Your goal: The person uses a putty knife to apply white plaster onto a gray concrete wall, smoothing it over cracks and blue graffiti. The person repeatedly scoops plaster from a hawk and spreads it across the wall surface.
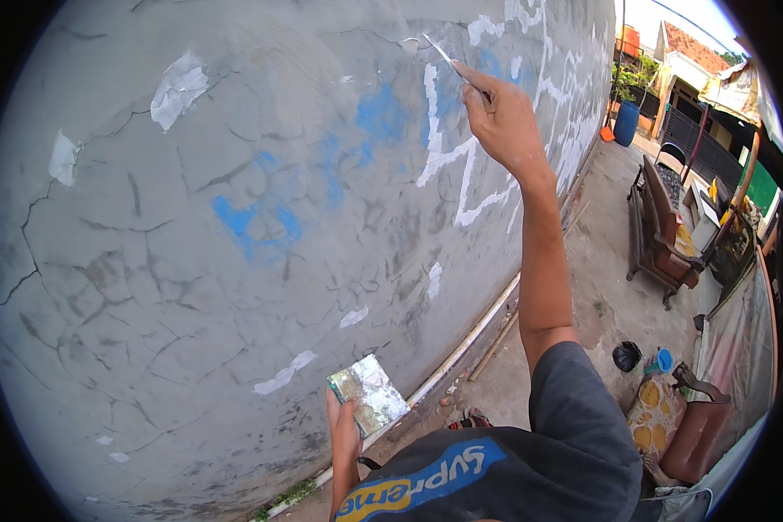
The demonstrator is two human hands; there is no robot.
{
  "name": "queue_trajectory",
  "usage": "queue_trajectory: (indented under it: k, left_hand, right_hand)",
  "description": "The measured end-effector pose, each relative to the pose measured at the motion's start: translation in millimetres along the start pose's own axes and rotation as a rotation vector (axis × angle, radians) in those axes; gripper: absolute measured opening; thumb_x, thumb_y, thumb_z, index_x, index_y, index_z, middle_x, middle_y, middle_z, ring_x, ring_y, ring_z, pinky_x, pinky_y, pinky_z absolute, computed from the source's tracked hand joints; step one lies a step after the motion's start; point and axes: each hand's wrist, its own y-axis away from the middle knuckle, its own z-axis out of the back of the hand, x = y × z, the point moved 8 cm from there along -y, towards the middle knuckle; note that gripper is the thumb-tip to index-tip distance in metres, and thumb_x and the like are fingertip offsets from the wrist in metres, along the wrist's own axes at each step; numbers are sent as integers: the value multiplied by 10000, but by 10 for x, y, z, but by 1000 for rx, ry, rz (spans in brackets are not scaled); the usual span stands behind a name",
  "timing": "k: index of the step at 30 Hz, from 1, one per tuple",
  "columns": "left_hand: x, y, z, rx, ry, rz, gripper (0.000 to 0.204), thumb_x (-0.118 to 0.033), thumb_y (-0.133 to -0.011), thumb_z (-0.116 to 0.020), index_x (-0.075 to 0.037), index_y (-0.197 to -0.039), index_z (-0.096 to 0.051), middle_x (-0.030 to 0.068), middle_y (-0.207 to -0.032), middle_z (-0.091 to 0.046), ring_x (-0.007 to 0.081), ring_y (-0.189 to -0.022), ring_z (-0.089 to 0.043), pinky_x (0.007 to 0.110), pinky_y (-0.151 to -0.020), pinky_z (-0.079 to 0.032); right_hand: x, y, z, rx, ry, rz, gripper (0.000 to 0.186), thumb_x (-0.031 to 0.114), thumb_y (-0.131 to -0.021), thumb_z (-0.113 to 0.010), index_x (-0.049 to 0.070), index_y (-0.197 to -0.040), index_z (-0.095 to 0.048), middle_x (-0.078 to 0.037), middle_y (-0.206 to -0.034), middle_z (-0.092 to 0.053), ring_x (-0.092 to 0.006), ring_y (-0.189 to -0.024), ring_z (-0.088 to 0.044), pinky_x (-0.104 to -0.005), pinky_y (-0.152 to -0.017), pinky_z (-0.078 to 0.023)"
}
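Observation:
My right hand is raised high with its arm stretched out, closed around a thin-bladed putty knife. The knife's tip is at the grey cracked wall, beside a small whitish putty spot on a crack. Low down near the wall, my left hand grips a square board smeared with white putty, its thumb over the edge. White putty patches and blue paint smudges mark the wall. A stepped white line runs just below my right hand.
A white pipe follows the wall's foot. On the ground to the right are a brown wooden bench, a black plastic bag, a blue pail and a brown cushioned chair. A blue barrel stands farther off.

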Motion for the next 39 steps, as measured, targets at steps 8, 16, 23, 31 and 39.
queue_trajectory:
  k: [8,16,23,31,39]
  left_hand:
    - [44,19,-133,30,13,19,542,-20,-874,-427,-4,-1394,-272,133,-1230,-490,196,-1062,-534,318,-896,-462]
    - [141,42,-179,22,-7,18,549,-23,-885,-429,-9,-1407,-262,136,-1243,-485,197,-1072,-531,315,-893,-462]
    - [239,48,-277,11,15,23,582,-30,-888,-437,-8,-1432,-231,136,-1264,-474,201,-1087,-520,318,-909,-450]
    - [338,16,-386,11,-40,-13,577,-23,-882,-436,6,-1426,-246,131,-1269,-470,198,-1114,-495,308,-958,-406]
    - [417,6,-483,32,-38,-9,571,-17,-881,-422,7,-1423,-244,133,-1271,-471,198,-1118,-494,307,-956,-405]
  right_hand:
    - [75,105,-257,127,101,163,344,42,-867,-526,27,-1199,-617,-169,-681,-522,-266,-588,-488,-371,-614,-422]
    - [-101,59,-151,-97,73,183,385,-1,-847,-527,9,-1226,-589,-188,-738,-524,-314,-648,-536,-400,-639,-455]
    - [-365,273,-650,-153,-110,279,501,-35,-856,-561,91,-1339,-514,-126,-730,-503,-250,-611,-488,-358,-597,-431]
    - [-297,28,-111,-68,-11,287,409,-12,-869,-549,79,-1266,-582,-115,-703,-502,-247,-603,-485,-358,-600,-429]
    - [-468,62,-311,18,143,325,458,-9,-869,-561,141,-1302,-561,-129,-762,-527,-262,-615,-516,-381,-597,-445]
